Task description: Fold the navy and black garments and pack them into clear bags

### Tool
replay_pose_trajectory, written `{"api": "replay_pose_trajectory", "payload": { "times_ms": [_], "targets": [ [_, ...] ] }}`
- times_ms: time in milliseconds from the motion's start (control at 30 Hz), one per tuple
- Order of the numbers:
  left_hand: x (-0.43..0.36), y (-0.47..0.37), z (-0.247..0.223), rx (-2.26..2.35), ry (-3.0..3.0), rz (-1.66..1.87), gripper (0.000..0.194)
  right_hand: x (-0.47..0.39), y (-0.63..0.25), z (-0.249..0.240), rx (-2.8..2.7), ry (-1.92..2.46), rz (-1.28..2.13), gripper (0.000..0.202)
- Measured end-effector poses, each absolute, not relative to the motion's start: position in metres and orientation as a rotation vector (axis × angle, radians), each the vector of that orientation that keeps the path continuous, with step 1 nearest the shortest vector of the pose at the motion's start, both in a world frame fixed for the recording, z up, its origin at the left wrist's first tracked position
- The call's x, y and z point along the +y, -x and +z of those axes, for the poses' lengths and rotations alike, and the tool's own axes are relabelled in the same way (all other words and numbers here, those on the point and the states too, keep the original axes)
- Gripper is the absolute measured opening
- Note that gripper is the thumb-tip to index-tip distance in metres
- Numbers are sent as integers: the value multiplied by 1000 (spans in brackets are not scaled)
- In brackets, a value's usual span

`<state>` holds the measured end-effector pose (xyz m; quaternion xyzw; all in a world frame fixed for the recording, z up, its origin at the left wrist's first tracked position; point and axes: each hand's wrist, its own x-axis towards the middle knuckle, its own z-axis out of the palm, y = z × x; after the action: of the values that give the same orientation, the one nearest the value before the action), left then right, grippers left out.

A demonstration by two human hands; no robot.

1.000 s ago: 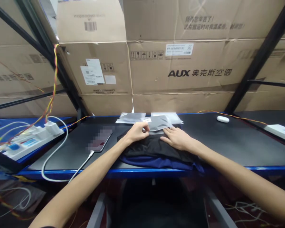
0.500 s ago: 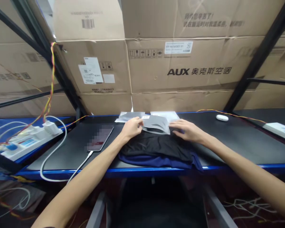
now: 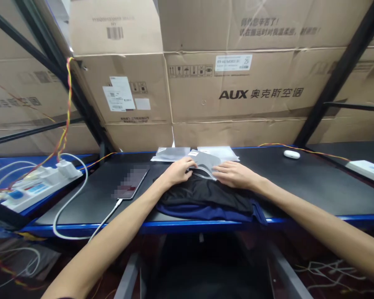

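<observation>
A frosted grey plastic bag (image 3: 205,161) with a small white label lies over folded black fabric (image 3: 205,193), its mouth gaping towards me. My left hand (image 3: 179,171) is closed on the left side of the bag's mouth. On the right side, my right hand (image 3: 233,173) has its fingers pressed together against the bag's edge; the thumb is hidden. Beneath the black fabric, dark blue fabric (image 3: 202,211) shows along the table's front edge. Behind the hands lie two more pale plastic packets, one at left (image 3: 171,154) and one at right (image 3: 220,153).
A phone (image 3: 132,182) with a white charging cable (image 3: 57,207) lies left. Power strips stand at far left (image 3: 34,187) and far right (image 3: 367,171). A white earbud case (image 3: 291,154) sits at the back right. Cardboard (image 3: 237,108) walls the back, between black metal posts.
Both hands have come closer together and slightly nearer me, drawing the bag's mouth narrower and more bowed. The right fingers went from spread to pressed together at the bag's edge.
</observation>
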<state>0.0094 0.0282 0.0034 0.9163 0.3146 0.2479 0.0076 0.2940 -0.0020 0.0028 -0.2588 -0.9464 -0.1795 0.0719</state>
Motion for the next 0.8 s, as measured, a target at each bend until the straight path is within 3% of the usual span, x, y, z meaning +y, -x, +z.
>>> {"api": "replay_pose_trajectory", "payload": {
  "times_ms": [367,633,800],
  "targets": [
    [39,-20,-5,1235,-2947,749,16,-8,-290,-8,-2733,800,-483,37],
    [18,-28,2,798,-2927,839,16,-3,-287,-14,-2513,943,-374,35],
    [10,-39,-7,785,-2995,847,22,-5,-282,-14,-2452,969,-297,33]
  ]
}}
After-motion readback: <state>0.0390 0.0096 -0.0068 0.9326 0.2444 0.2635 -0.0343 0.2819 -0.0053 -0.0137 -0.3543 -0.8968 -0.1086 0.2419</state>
